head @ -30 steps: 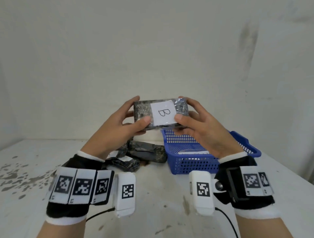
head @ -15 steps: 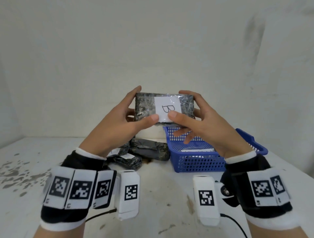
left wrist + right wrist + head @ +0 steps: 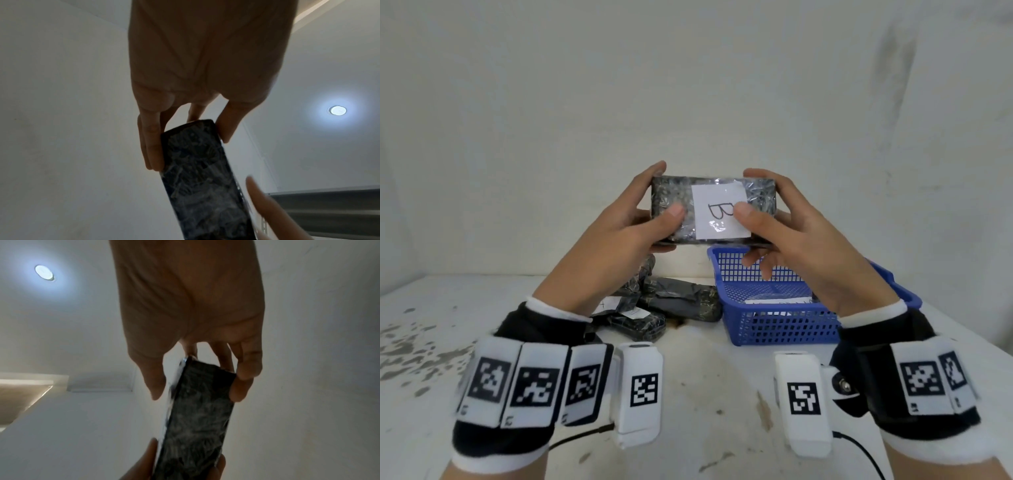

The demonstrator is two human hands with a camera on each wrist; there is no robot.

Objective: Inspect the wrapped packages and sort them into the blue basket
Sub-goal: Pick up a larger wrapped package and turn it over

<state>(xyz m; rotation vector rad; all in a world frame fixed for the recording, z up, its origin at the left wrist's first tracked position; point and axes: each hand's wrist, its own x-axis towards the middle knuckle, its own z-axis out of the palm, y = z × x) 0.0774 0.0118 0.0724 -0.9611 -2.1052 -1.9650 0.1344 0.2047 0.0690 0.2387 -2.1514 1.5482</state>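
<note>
1. We see the left hand (image 3: pixel 616 236) raised in front of the wall, clamped on the left end of a dark rectangular package wrapped in crinkled clear film (image 3: pixel 674 205): its thumb lies on the near face and its fingers reach round the far side and over the top edge.
2. The right hand (image 3: pixel 801 236) grips the opposite end the same way, its thumb pressing on the white paper label marked with a handwritten "B" (image 3: pixel 720 210), index finger curled over the top right corner, the lower fingers hanging loosely beneath the package.
3. From the left wrist we see fingers (image 3: pixel 151 146) along one long side of the package (image 3: pixel 203 178) and the thumb on the other; the right wrist shows the same pinch on the package's end (image 3: pixel 197 415).
4. The package is held level, lengthwise between the hands, up in the air above the far edge of the blue perforated plastic basket (image 3: pixel 784 329), touching neither it nor the surface.
5. The basket stands on the stained white surface (image 3: pixel 705 394) to the right; something with a white label lies inside it, largely hidden by the right wrist.
6. Just left of the basket lies a heap of further dark wrapped packages (image 3: pixel 674 305), partly hidden behind the left wrist.
7. Both wrists wear black bands with white marker tags.
</note>
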